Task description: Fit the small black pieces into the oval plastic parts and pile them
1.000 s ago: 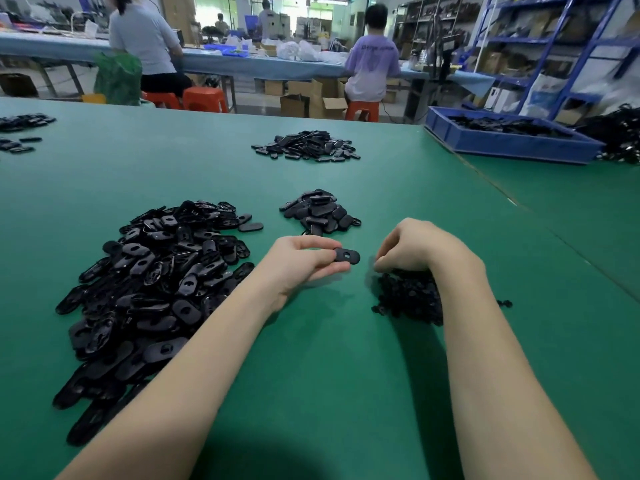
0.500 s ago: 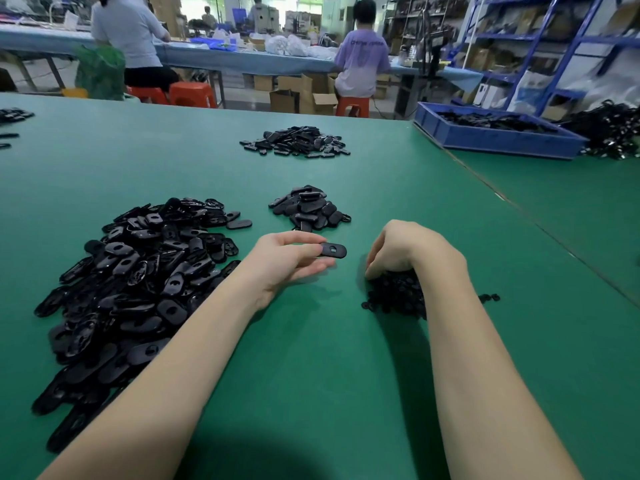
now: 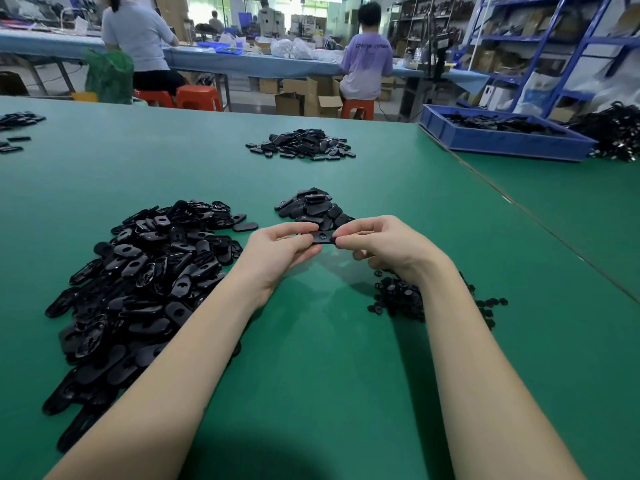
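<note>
Over the green felt surface [image 3: 311, 358], the left hand [image 3: 277, 249] and right hand [image 3: 384, 244] each pinch one black oval plastic part [image 3: 322, 238] between heaps; blue metal shelving [image 3: 554, 46] stands behind.

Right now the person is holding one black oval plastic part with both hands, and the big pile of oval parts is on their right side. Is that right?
Not quite. The head view shows the big pile of black oval plastic parts on the person's left side. The rest holds: the left hand and right hand both pinch one black oval plastic part.
</note>
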### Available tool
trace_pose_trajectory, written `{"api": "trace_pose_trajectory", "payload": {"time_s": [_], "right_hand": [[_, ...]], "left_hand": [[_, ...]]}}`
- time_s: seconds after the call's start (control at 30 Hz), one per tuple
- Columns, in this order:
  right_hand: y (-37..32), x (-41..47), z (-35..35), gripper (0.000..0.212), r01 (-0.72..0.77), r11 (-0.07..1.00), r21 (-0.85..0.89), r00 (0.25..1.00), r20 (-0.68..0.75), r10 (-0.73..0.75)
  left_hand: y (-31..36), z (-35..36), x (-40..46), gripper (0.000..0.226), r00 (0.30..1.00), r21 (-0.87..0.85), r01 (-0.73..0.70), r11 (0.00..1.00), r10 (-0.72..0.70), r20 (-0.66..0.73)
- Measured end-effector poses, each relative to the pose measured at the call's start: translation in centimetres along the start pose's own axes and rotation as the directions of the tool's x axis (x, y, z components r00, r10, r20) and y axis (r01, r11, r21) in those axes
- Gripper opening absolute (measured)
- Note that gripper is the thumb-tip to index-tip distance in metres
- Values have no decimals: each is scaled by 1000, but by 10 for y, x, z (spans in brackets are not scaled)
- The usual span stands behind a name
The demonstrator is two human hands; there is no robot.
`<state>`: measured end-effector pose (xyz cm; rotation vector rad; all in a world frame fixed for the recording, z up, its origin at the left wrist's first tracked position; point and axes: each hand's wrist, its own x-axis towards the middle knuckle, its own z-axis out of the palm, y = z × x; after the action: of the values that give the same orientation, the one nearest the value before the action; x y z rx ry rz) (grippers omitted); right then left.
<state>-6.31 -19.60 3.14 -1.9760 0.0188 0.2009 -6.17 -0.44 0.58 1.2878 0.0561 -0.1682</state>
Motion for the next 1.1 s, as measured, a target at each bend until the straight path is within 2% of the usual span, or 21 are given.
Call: {"api": "trace_pose_trajectory", "payload": {"time_s": [0.13,0.3,0.5,0.67,0.83,1.1], "right_hand": [[0,-2,4,6,-3,991,135,1000,31,-1],[1,-2,8,9,27,981,191,1000,-5,-27],[3,-1,11,3,33,988,151,999,-22,-30],[3,2,14,12,51,989,141,998,-33,-46],[4,1,14,11,62,989,131,998,-32,-59],[4,4,15,2,-27,980,195,999,-32,34]], "left_hand": [[2,-4,1,22,1000,36,-15,999,14,17],[3,-6,0,26,999,91,-34,995,31,27],[3,-7,-1,26,998,135,-59,989,55,34],[3,-7,-1,26,997,159,-76,984,73,28],[2,-8,-1,26,997,171,-74,982,72,21],[1,-6,-1,26,995,220,-96,971,95,15]]}}
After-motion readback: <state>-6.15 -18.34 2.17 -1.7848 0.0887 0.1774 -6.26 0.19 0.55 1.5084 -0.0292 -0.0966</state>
